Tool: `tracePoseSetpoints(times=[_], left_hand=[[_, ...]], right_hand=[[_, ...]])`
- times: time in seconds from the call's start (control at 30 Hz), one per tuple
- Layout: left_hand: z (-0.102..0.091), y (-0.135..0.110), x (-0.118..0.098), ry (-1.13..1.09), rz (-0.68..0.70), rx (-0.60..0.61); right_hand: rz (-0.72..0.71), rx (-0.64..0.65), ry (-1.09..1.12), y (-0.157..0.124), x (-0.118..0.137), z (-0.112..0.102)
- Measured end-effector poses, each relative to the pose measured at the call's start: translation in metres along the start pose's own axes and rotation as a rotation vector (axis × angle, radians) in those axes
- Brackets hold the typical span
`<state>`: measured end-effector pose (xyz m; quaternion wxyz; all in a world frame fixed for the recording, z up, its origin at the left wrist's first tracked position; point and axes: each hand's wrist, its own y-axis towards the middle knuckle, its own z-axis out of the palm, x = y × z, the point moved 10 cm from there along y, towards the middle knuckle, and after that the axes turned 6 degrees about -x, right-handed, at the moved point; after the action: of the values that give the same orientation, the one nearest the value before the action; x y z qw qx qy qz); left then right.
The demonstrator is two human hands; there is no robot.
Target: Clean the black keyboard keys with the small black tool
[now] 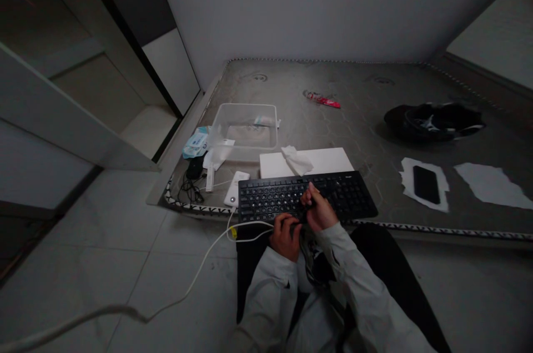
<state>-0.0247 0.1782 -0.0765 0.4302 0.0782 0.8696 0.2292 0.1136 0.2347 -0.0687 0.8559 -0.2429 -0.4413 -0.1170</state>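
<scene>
A black keyboard (pixel 306 195) lies at the front edge of a bare grey mattress (pixel 333 114). My left hand (pixel 285 236) is curled closed just below the keyboard's front edge, gripping something dark that I cannot make out. My right hand (pixel 318 210) rests over the keyboard's lower middle rows with its fingers pinched together on a small dark thing. Both sleeves are light grey. Behind the keyboard is a white flat board (pixel 328 160) with a crumpled white wipe (pixel 296 160) on it.
A clear plastic bin (pixel 245 131) and a wipes pack (pixel 195 144) sit to the left. A white power bank (pixel 235 189) with a white cable (pixel 200 270) trails over the tiled floor. A black phone (pixel 425 184) on white paper, a black cap (pixel 433 121) and a red wrapper (pixel 322 99) lie farther off.
</scene>
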Motion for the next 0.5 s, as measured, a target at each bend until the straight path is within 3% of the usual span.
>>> tracePoseSetpoints(times=[0.27, 0.5], left_hand=[[0.0052, -0.0021, 0.004, -0.084, -0.032, 0.039], [0.0071, -0.0026, 0.0037, -0.1, -0.035, 0.045]], right_hand=[[-0.003, 0.021, -0.023, 0.005, -0.0019, 0.0059], [-0.046, 0.061, -0.194, 0.0029, -0.0012, 0.0046]])
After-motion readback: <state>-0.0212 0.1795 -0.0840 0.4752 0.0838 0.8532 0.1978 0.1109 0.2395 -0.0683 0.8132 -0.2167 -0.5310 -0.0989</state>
